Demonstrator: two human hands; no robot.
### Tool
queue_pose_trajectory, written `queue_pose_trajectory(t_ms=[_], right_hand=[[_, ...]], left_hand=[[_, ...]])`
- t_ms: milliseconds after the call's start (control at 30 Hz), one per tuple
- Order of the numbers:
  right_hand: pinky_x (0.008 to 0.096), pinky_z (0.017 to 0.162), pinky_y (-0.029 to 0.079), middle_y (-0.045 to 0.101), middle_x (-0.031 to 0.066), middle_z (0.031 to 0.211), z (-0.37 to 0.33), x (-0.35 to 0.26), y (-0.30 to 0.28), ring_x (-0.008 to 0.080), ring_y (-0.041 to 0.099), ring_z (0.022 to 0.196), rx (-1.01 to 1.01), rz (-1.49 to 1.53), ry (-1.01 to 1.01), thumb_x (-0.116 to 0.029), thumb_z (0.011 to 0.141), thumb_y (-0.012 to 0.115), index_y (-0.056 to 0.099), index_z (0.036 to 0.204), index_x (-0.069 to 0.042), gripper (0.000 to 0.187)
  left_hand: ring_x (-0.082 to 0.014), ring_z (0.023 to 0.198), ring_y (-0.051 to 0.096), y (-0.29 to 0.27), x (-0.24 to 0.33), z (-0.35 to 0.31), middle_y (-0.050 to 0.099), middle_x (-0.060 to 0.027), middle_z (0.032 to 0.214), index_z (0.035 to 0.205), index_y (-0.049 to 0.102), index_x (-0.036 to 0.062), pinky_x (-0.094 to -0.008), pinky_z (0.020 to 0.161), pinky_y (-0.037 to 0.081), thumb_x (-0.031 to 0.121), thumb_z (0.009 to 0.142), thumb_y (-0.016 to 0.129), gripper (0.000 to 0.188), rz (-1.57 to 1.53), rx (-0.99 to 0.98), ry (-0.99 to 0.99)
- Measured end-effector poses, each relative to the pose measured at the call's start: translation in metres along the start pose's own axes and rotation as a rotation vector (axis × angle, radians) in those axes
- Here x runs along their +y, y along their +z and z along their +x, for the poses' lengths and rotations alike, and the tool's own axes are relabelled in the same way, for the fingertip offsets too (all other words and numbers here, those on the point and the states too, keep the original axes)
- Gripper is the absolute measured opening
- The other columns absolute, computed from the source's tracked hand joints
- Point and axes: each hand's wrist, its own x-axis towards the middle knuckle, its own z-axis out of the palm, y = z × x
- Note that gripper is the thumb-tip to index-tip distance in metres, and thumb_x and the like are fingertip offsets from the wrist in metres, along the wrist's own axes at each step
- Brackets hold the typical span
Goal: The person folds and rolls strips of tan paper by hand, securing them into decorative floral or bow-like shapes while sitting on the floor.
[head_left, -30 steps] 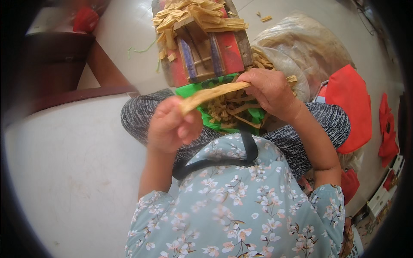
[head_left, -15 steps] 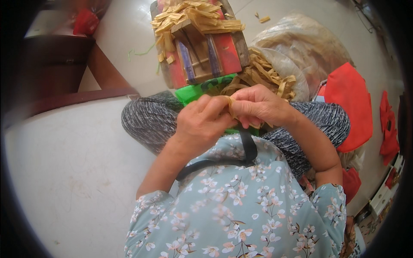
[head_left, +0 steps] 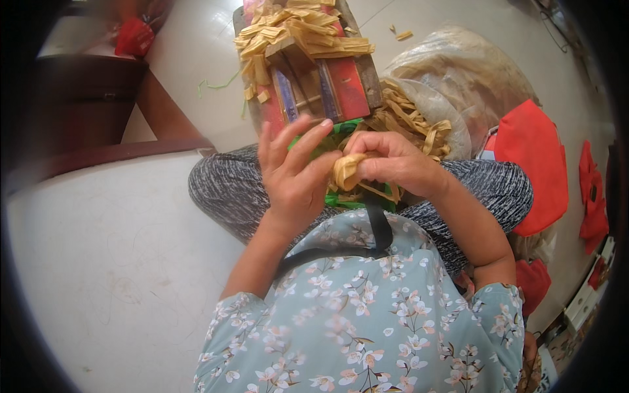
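Between finger and thumb of my right hand (head_left: 400,164) is a folded yellow strip (head_left: 346,171), flat and dry like a leaf or straw band, bunched into a small knot-like bundle. My left hand (head_left: 291,180) is open, its fingers spread and raised to the left of the bundle. The left thumb reaches toward the bundle's edge; whether it touches cannot be made out. More strip ends hang below the right hand, over a green plastic bag (head_left: 341,131) in my lap.
Ahead stands a wooden bench (head_left: 368,82) with a red top, a slotted wooden block and a heap of yellow strips (head_left: 295,33). To its right sits a clear plastic sack (head_left: 472,65) of longer strips. A red cloth bag (head_left: 532,170) lies beside my right knee.
My left hand has let go of the strip and opened, its fingers lifting up and left. The folded bundle now shows in my right hand, which has stayed nearly in place.
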Motion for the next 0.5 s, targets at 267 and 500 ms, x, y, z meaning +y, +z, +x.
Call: queue_pose_trajectory(t_ms=[267,500], right_hand=[[0.0278,0.087,0.051,0.066,0.0052,0.103,0.000,0.008,0.004,0.0113,0.061,0.095,0.288,-0.129,-0.037,-0.005,0.088,0.062,0.062,0.116,0.003,0.029],[0.0239,0.076,0.052,0.067,0.0033,0.100,-0.002,0.004,0.008,0.0081,0.062,0.086,0.189,0.067,0.095,-0.012,0.098,0.061,0.059,0.125,0.003,0.031]], left_hand=[[-0.0233,0.079,0.063,0.007,0.020,-0.011,0.067,-0.0037,0.088,0.095,0.073,0.0124,-0.0393,0.086,0.051,0.015,0.080,0.075,0.016,0.107,-0.016,0.136],[-0.0152,0.066,0.060,0.023,0.006,-0.023,0.068,-0.0032,0.079,0.097,0.071,0.0044,-0.0311,0.067,0.051,0.013,0.085,0.077,0.016,-0.534,-0.071,-0.362]])
